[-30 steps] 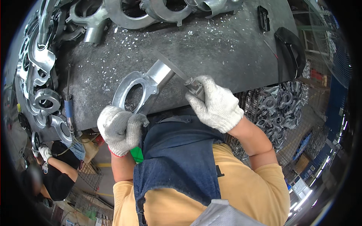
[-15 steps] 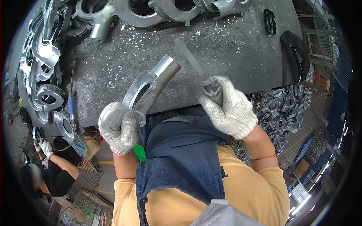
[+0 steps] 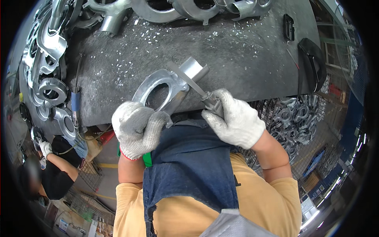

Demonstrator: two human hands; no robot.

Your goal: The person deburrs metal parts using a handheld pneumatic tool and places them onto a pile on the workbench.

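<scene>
Silver ring casting (image 3: 173,85) with spout, over near side of table: left hand (image 3: 138,128) closed on its rim, right hand (image 3: 237,118) gripping a file (image 3: 188,81), blade crossing the spout. More castings (image 3: 53,45) crowd left and far sides; blue-handled tool (image 3: 75,101) just beside. Black bag (image 3: 312,65), right. Dark tabletop (image 3: 244,67), pale chips (image 3: 215,33) scattered. Small castings (image 3: 294,124) piled below right edge; co-worker (image 3: 57,179), lower left.

Soft, even light, bright glints on the held casting (image 3: 174,83), curved distortion near edges
</scene>
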